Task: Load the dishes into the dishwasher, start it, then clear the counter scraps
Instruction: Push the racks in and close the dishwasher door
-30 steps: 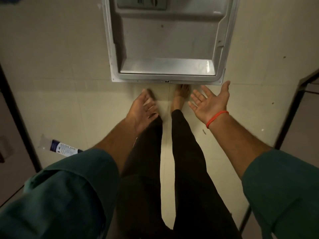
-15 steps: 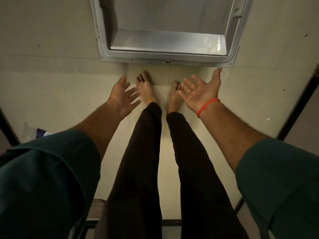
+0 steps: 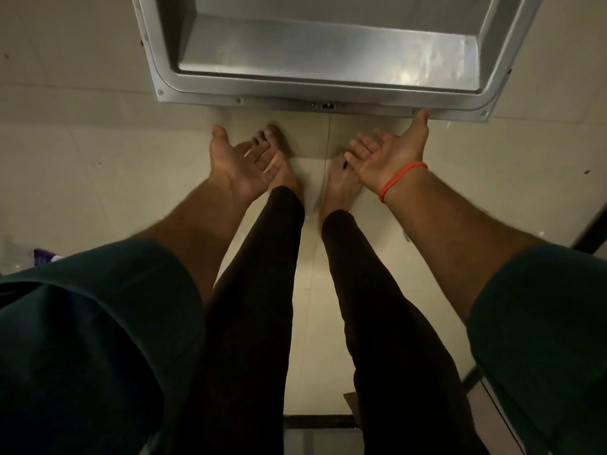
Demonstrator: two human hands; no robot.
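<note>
The open dishwasher door (image 3: 328, 57) lies flat at the top of the view, its steel inner panel facing up. My left hand (image 3: 239, 165) is palm up, fingers apart, below the door's front edge and apart from it. My right hand (image 3: 391, 159), with an orange band on the wrist, is also palm up and empty. Its thumb tip touches the underside of the door's front edge near the right corner. No dishes are in view.
I look straight down at my bare feet (image 3: 279, 152) and dark trousers on a pale tiled floor (image 3: 82, 159). A purple and white packet (image 3: 42, 256) lies on the floor at far left. A dark frame edge (image 3: 591, 231) runs along the right.
Both hands have moved forward toward the door's front edge and turned further palm up. The right thumb now reaches the edge. The door looms closer and larger.
</note>
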